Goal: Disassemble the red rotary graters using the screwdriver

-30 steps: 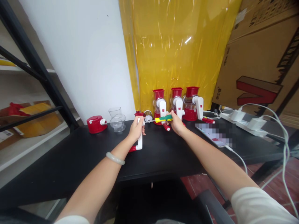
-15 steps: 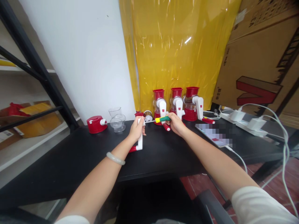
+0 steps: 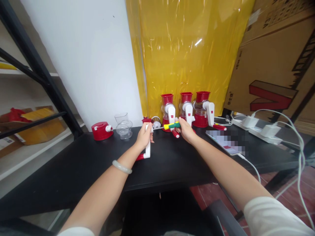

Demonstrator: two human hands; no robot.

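My left hand (image 3: 144, 136) is closed around the upper end of a white crank handle (image 3: 147, 150), whose red grip points back toward me. In my right hand (image 3: 185, 130) is a screwdriver (image 3: 172, 125) with a green and yellow handle. Its shaft lies level and reaches left to the crank's top end; the exact contact at the tip is too small to make out. Behind the hands lie a drum grater (image 3: 156, 122) and a red part (image 3: 147, 120). Left of them stand a clear plastic housing (image 3: 123, 126) and a red base (image 3: 102, 131).
Three assembled red-and-white rotary graters (image 3: 167, 106) stand along the back before a yellow plastic curtain (image 3: 187, 49). To the right lie a phone (image 3: 225, 142) on a cable and a white power strip (image 3: 257, 131). A large cardboard box (image 3: 273, 65) rises behind them.
The screwdriver's handle has turned a little within my right hand, and the fingers have shifted on it. My left hand and the crank handle stay in place.
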